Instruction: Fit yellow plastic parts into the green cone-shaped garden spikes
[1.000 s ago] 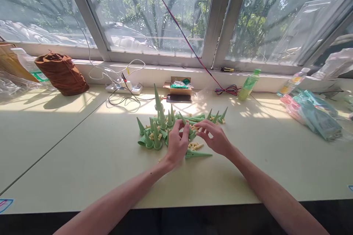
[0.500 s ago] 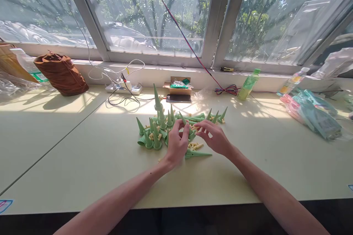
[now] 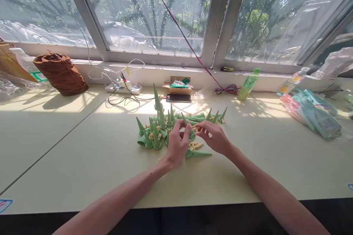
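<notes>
My left hand (image 3: 178, 143) is closed on a green plastic spike (image 3: 184, 119), whose tip points up and away from me. Just to its right, my right hand (image 3: 214, 138) pinches a small cream-coloured piece (image 3: 196, 127) close to the spike's side; the fingers partly hide it. Several more green spikes (image 3: 157, 142) stand upright left of my hands. Nearer to me, one spike (image 3: 199, 154) lies flat, pointing right. Small cream-coloured pegs (image 3: 196, 145) are heaped between my hands and that spike.
Behind the spikes are a phone (image 3: 178, 98) and an open small carton (image 3: 180, 90). A power strip (image 3: 135, 89) with cables and a brown bag (image 3: 61, 75) stand left. A green bottle (image 3: 249, 85) and bagged items (image 3: 317, 115) are on the right.
The spike in my left hand has shifted slightly to the right and down. My right hand has stayed almost in place, fingertips near the spike.
</notes>
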Demonstrator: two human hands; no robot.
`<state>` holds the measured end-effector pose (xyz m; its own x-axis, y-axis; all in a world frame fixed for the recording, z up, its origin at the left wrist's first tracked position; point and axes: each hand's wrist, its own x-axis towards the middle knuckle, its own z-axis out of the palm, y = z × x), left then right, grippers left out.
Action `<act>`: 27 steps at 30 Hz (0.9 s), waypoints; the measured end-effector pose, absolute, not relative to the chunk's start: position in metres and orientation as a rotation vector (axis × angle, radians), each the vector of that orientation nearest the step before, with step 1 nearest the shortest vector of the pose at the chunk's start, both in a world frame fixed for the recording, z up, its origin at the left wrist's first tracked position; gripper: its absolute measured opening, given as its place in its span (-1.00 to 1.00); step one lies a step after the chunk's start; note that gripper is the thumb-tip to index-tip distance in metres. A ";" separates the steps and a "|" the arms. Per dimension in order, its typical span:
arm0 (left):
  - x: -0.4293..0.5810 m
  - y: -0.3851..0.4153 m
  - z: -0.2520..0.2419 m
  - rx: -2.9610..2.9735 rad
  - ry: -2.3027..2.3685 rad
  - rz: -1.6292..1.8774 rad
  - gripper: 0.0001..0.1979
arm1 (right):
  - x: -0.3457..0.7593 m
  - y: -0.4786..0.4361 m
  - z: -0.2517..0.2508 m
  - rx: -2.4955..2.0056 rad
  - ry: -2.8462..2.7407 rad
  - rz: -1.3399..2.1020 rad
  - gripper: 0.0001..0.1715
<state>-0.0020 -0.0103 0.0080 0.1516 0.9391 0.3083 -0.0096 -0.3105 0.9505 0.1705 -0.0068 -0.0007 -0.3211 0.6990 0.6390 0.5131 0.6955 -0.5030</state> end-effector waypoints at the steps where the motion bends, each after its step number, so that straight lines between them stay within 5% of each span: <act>1: -0.002 -0.010 0.008 1.519 0.938 1.313 -0.75 | 0.171 -0.007 -0.001 -0.935 -1.997 0.255 -0.83; 27: -0.004 -0.012 0.006 1.633 0.937 1.261 -0.71 | 0.170 -0.008 0.003 -1.012 -1.995 0.220 -0.74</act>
